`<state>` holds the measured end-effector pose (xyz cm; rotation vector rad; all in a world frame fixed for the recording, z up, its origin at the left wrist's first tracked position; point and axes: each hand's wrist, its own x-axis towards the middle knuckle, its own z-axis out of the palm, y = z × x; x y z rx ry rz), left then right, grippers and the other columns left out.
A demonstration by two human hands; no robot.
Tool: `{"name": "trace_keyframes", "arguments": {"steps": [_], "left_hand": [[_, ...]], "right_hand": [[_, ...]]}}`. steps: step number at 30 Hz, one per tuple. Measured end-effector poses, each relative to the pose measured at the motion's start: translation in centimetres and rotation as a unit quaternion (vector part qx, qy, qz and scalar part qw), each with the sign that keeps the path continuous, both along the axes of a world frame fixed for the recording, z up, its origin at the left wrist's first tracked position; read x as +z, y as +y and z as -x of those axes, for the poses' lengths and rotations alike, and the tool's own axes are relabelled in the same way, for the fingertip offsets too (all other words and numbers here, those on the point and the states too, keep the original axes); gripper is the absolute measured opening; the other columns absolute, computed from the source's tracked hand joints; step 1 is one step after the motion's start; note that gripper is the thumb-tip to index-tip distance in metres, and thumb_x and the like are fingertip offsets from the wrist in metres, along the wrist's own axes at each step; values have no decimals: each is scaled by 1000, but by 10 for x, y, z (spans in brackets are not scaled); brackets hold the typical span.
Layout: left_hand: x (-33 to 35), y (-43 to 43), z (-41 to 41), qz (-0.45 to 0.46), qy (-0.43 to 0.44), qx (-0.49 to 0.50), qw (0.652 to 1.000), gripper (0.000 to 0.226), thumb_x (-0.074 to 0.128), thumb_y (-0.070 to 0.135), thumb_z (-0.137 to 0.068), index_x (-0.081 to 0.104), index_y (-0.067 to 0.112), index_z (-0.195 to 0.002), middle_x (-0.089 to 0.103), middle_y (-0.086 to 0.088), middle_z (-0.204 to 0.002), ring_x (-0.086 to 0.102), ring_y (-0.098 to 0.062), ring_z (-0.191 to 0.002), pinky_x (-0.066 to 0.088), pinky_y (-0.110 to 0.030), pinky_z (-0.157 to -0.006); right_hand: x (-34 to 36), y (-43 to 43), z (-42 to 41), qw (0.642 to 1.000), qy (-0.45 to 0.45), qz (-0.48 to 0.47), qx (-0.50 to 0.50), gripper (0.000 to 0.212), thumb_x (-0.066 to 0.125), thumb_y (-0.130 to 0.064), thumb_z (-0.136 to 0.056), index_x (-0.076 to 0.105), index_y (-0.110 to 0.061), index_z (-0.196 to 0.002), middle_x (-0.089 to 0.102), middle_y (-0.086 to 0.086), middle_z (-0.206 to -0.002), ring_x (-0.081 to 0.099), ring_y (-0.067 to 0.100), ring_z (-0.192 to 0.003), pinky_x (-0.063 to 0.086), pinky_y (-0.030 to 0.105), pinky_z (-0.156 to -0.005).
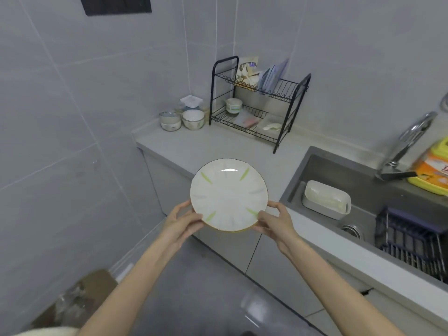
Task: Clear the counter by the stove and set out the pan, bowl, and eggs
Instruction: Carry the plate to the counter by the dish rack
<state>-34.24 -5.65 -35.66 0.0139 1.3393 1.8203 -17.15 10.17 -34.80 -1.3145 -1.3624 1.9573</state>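
Both hands — left hand (184,220), right hand (272,223) — pinch opposite edges of the plate (229,195) at frame centre, keeping it level, probably bound for the dish rack (259,103) at upper centre.

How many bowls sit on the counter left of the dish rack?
3: a stacked pair in the corner, a single bowl nearer the rack; others may hide behind.

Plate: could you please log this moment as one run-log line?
left hand: grips plate rim | right hand: grips opposite rim | plate: held in air before counter | dish rack: on counter beyond
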Motion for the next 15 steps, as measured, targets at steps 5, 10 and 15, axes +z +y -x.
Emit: {"name": "trace_keyframes", "arguments": {"steps": [5, 10, 15], "left_hand": [[-15, 59, 59, 26, -13, 14, 999, 52, 63, -13, -79, 49, 10, -124, 68, -17, -110, 70, -26, -88, 59, -27, -62], [-36, 125, 116, 46, -23, 33, 998, 44, 63, -11, -80, 53, 16, -114, 72, -15, -96, 69, -32, -91, 59, -32, -72], [-46, 178, 173, 63, -30, 53, 996, 42, 63, -12, -79, 55, 17, -109, 71, -15, -91, 70, -30, -78, 60, -30, -70]], "right_hand": [[-13, 65, 64, 1000, -10, 18, 17, 44, 58, 4, -79, 48, -13, -118, 72, 16, -91, 69, 24, -67, 60, 34, -73], [-30, 137, 131, 999, -12, 27, 36, 42, 57, 5, -81, 48, -11, -118, 68, 16, -93, 67, 22, -62, 57, 25, -56], [-42, 196, 193, 997, -10, 59, 54, 42, 58, 5, -82, 45, -8, -120, 65, 19, -93, 64, 27, -65, 55, 25, -51]]}}
